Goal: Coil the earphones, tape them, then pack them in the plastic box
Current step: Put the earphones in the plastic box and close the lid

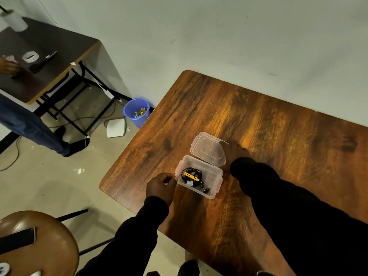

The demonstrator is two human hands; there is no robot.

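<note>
Both hands rest on the wooden counter (pixel 258 120), left hand (pixel 160 187) curled, fingertips pinching the near-left wall of the clear plastic box (pixel 199 176), right hand (pixel 234 150) blurred behind its open lid (pixel 208 148), grip unclear, coiled earphones (pixel 194 177) inside the box between them

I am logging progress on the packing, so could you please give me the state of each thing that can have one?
plastic box: on the table, open
lid: swung back, held by the right hand
earphones: coiled, taped, lying inside the box
left hand: fingers at the box's left edge
blue bin: upright, holding scraps
</note>
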